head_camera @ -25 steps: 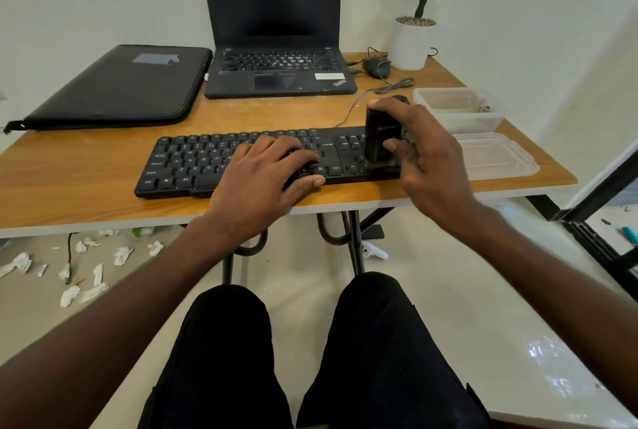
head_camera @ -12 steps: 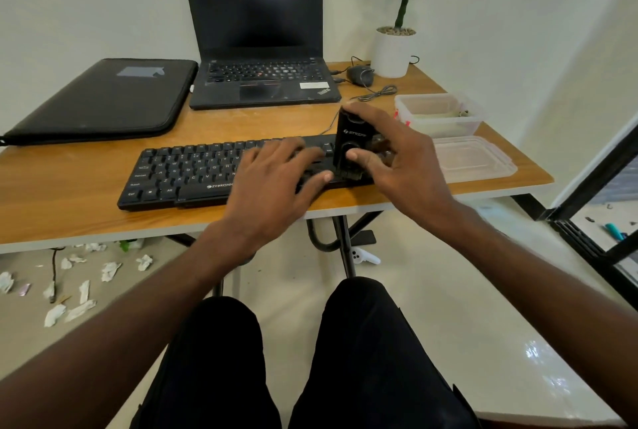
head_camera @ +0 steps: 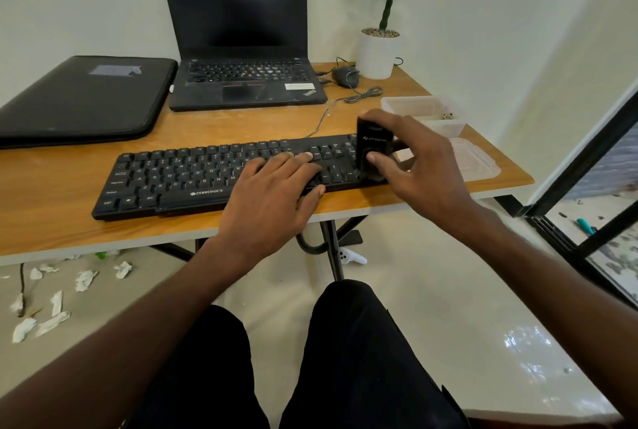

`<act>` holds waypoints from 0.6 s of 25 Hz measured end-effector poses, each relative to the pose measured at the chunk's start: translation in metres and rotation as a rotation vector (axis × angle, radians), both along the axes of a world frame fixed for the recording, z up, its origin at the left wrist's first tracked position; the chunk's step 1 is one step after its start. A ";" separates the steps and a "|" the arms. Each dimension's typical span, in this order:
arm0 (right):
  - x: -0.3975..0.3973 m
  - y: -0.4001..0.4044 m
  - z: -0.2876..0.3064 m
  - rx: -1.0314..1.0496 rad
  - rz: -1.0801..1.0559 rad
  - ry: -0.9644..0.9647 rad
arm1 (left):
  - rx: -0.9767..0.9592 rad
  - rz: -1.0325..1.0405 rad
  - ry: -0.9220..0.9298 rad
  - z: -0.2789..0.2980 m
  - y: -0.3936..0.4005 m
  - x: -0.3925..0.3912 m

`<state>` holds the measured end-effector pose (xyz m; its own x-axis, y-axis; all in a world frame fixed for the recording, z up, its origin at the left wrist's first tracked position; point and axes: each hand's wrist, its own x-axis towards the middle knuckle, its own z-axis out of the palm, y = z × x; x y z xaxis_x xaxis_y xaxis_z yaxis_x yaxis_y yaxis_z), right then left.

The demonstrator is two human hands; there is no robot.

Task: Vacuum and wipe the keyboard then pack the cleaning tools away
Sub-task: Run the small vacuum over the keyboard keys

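- Keyboard point(head_camera: 214, 176) lies along the desk's point(head_camera: 51, 221) front edge.
- Right hand point(head_camera: 417, 170) fingers grasp the small black vacuum point(head_camera: 371, 149), upright on the keyboard's right end.
- Left hand point(head_camera: 272, 197) rests flat on the keys, fingers released.

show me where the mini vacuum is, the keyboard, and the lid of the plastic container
mini vacuum point(head_camera: 371, 149): head view, on its black upright front face.
keyboard point(head_camera: 179, 173): head view, on the letter keys left of the hands.
container lid point(head_camera: 478, 163): head view, on its clear flat top, right of the keyboard.
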<state>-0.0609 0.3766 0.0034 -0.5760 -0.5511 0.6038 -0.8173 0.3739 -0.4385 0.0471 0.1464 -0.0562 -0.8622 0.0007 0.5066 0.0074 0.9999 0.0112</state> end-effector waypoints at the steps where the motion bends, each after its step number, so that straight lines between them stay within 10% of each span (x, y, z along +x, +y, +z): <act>1: -0.004 0.003 0.004 0.043 -0.052 0.010 | 0.002 0.000 -0.001 0.001 0.001 0.000; 5: -0.007 0.003 0.019 0.135 -0.384 0.109 | 0.011 0.006 -0.009 0.001 0.002 0.001; 9: -0.003 -0.001 0.019 0.087 -0.094 -0.037 | 0.008 0.005 -0.013 0.002 0.002 0.001; 15: -0.014 0.016 0.017 -0.039 -0.214 0.005 | 0.008 0.006 -0.007 0.000 0.002 0.001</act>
<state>-0.0746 0.3922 0.0206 -0.6742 -0.3928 0.6255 -0.7235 0.5214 -0.4524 0.0480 0.1479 -0.0560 -0.8655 -0.0084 0.5009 0.0016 0.9998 0.0195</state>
